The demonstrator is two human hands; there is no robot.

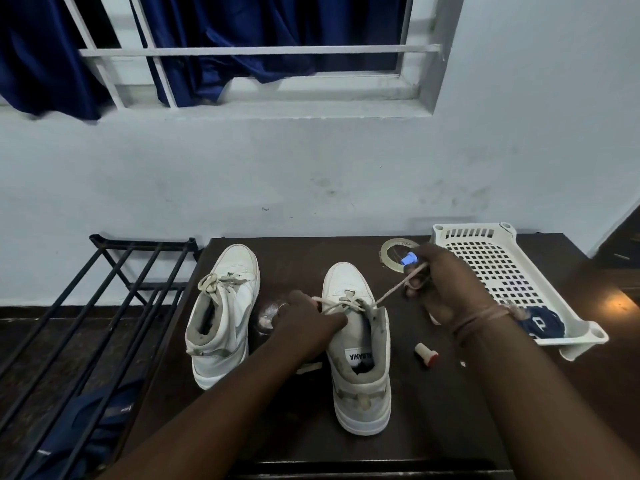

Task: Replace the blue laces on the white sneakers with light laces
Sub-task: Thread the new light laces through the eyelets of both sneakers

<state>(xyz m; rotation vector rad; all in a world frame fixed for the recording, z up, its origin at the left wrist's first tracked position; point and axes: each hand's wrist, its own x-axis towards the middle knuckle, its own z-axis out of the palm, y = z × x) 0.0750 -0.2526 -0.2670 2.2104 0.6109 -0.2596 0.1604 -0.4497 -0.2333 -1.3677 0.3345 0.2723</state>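
The right sneaker [358, 344] stands heel toward the camera; the left hand [304, 315] pins its light lace [349, 304] at the eyelets, apparently as anchor, while the right hand [446, 289], at two o'clock, pinches the lace end taut

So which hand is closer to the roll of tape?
The right hand. It is just in front of the tape roll, pulling the light lace. The left hand is farther away, at the right sneaker.

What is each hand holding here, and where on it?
Right hand grips the light lace near its free end, pulled taut. Left hand pinches the lace at the right sneaker's eyelets.
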